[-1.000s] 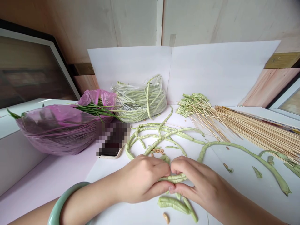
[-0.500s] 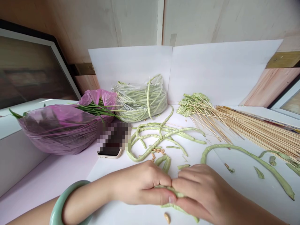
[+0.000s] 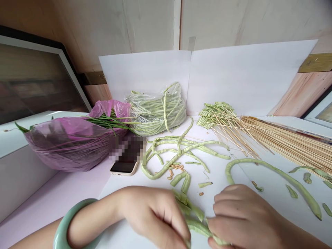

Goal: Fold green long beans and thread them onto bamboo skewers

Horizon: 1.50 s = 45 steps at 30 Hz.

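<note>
Our hands have come apart and down toward us since the earlier look, when they were touching. Our right hand (image 3: 241,214) is closed on a piece of long bean (image 3: 199,226), which sticks out toward our left hand (image 3: 155,214). Left fingers are curled beside more bean bits (image 3: 196,210), but we can't tell if they grip one. Maybe we pinch near the end so the thin pod won't slip. One whole long bean (image 3: 275,168) curves behind our right hand. Wooden skewers (image 3: 290,141) lie mostly one way, perhaps so they're easy to pick up.
</note>
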Available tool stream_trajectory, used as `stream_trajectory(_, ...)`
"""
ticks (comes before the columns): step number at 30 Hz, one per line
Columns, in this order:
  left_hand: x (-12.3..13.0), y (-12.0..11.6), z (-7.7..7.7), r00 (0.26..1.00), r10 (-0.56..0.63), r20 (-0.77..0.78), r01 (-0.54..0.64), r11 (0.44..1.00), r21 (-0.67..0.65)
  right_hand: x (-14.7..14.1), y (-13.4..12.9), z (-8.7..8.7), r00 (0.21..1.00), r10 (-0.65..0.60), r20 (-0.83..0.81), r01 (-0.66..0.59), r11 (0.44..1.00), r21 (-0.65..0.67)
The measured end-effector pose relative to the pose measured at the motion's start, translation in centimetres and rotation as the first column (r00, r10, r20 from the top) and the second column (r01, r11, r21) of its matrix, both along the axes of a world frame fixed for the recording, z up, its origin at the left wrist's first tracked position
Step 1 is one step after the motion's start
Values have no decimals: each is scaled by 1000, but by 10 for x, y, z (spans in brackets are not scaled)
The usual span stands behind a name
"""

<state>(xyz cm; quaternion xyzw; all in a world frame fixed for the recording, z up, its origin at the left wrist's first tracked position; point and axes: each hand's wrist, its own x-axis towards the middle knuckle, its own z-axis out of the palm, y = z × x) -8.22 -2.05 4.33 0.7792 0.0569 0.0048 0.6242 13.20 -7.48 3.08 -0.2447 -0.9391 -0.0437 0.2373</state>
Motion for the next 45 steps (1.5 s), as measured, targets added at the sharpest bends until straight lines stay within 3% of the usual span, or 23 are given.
stream_trajectory(4, -2, 8, -7, 920, 388, 51, -389, 921, 14, 4, 11, -1, 993, -108, -53, 110, 993, 37)
stream_trajectory(7, -1, 13, -15, 864, 491, 109, -503, 844, 185, 4, 17, -4, 983, -171, -64, 172, 985, 3)
stream_trajectory(10, 1, 13, -18, 853, 504, 134, -510, 752, 416, 5, 21, -5, 970, -238, -59, 234, 970, -59)
stream_trajectory(13, 1, 11, -17, 865, 488, 116, -431, 606, 668, 5, 23, -4, 958, -282, -56, 275, 955, -113)
stream_trajectory(17, 1, 10, -17, 872, 486, 58, -337, 508, 793, 5, 21, -5, 949, -305, -76, 290, 944, -160)
stream_trajectory(22, 0, 9, -15, 838, 536, 98, -407, 494, 768, 4, 20, -6, 961, -276, -26, 255, 916, -309)
stream_trajectory(27, 0, 8, -17, 822, 544, 170, -486, 513, 707, -4, 19, -14, 971, -216, -107, 189, 958, -216)
stream_trajectory(32, 2, 4, -21, 867, 457, 200, -443, 520, 731, -10, 15, -24, 962, -167, -216, 110, 961, -253)
stream_trajectory(35, 2, 2, -21, 900, 395, 185, -386, 524, 759, -9, 14, -26, 943, -200, -266, 127, 955, -268)
stream_trajectory(40, 1, 2, -20, 895, 381, 232, -403, 466, 788, -7, 20, -23, 921, -327, -210, 240, 903, -356)
stream_trajectory(45, 2, 1, -20, 898, 396, 194, -382, 480, 790, -11, 22, -23, 969, -208, -131, 187, 970, -154)
